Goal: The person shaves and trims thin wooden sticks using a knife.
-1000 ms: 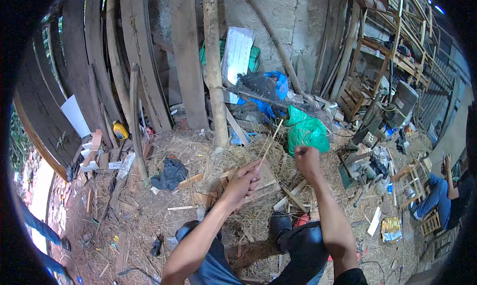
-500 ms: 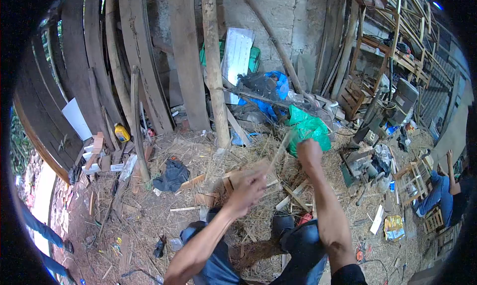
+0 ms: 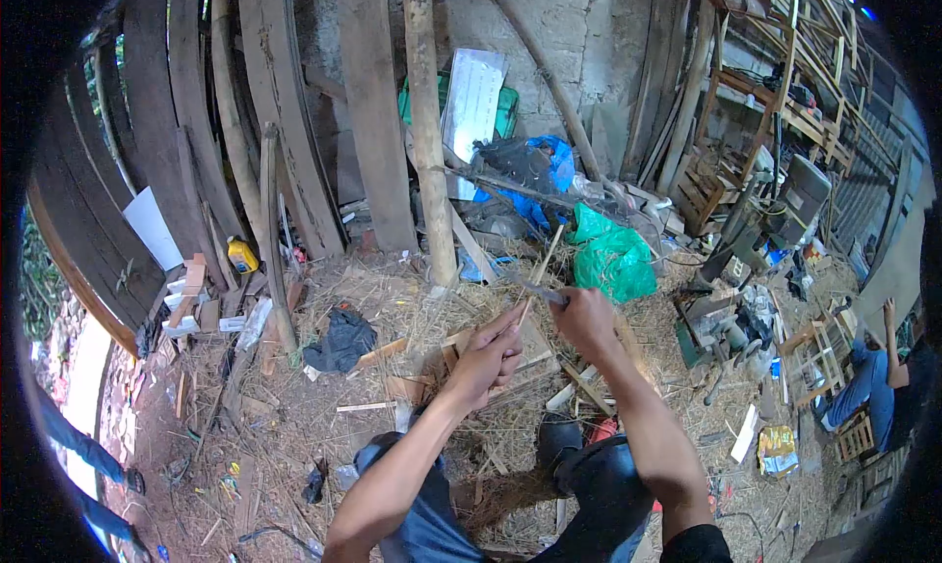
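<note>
Between the fingers of my left hand (image 3: pixel 485 361) is a thin wooden stick (image 3: pixel 546 259), its far end pointing up and away. My right hand (image 3: pixel 583 320) is closed around the handle of a knife (image 3: pixel 538 289), whose blade reaches left across the stick, just beyond my left fingers. Below and behind the hands, a flat wooden board (image 3: pixel 535 352) lies on the straw-covered ground. A green plastic bag (image 3: pixel 614 261) sits just past my right hand.
A wooden post (image 3: pixel 430 151) stands ahead. Black plastic (image 3: pixel 340 340) and a yellow bottle (image 3: pixel 241 256) lie to the left. Machinery (image 3: pixel 731 259) stands at right, near a seated person (image 3: pixel 863 386). Another person's legs (image 3: pixel 93 455) show at far left.
My right hand has moved slightly left and down toward the stick, and the knife now shows across it. My left hand, blurred half a second ago, is sharp again with the stick still held.
</note>
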{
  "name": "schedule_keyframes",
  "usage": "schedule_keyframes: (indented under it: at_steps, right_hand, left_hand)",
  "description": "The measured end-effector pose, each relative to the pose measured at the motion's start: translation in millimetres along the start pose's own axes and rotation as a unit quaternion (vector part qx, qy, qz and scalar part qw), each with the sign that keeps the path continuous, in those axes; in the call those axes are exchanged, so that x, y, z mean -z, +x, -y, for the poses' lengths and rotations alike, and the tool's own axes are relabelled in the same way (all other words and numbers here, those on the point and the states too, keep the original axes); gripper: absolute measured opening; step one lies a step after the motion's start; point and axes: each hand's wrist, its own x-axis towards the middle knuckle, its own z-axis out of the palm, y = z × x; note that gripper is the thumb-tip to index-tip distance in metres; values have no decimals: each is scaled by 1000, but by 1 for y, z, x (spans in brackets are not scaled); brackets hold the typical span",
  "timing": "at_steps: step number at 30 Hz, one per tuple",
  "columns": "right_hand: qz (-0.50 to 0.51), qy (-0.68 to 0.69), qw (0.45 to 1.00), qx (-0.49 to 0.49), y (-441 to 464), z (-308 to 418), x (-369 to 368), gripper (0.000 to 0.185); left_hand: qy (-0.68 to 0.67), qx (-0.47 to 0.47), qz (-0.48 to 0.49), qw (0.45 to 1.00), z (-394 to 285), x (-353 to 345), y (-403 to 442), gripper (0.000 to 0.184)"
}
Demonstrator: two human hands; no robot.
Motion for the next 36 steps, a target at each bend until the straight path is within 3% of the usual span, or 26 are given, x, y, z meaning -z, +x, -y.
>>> schedule_keyframes:
  at_steps: [3, 5, 8, 11, 15, 17, 22, 25, 27, 31, 33, 34, 36]
  right_hand:
    - [-31, 67, 995, -71, 11, -16, 2, 23]
    - [-168, 107, 971, -130, 13, -16, 20, 24]
    - [-185, 154, 969, -58, 4, -7, 34, 24]
    - [-127, 151, 980, 4, -2, 8, 30, 22]
    - [53, -37, 997, 40, -8, 16, 8, 16]
    - [53, -42, 997, 46, -3, 6, -6, 15]
    - [20, -54, 996, 64, 6, -3, -9, 13]
    - [15, -88, 983, -158, 22, -32, 4, 20]
    - [-15, -115, 984, -138, 19, -67, 3, 24]
    - [-40, -99, 982, -153, 5, -48, -1, 27]
    - [33, -48, 993, -100, 7, -35, 2, 25]
    - [45, -25, 998, -29, 4, -28, -1, 21]
    - [35, -37, 999, 12, -4, -9, -3, 18]
  left_hand:
    - [-10, -10, -31, 999, -6, 5, 1, 41]
    - [-35, -11, -58, 998, -5, 9, 5, 42]
    - [-64, -39, -85, 994, 5, 28, 23, 43]
    - [-13, -58, -91, 994, 3, 20, 24, 41]
    - [-23, -32, -67, 997, 4, -4, 14, 37]
    - [14, -50, -20, 998, 9, -7, 11, 24]
    - [54, -51, -55, 996, 4, -9, 9, 31]
    - [57, -37, -58, 996, 14, -6, -1, 38]
    - [64, -27, -33, 997, 17, -3, -4, 43]
    - [42, -15, 5, 999, 17, -3, 3, 41]
    - [22, -18, 9, 1000, 12, -4, 8, 41]
    - [32, -14, 3, 999, 12, -5, 10, 42]
    - [38, -22, 11, 999, 15, -6, 10, 42]
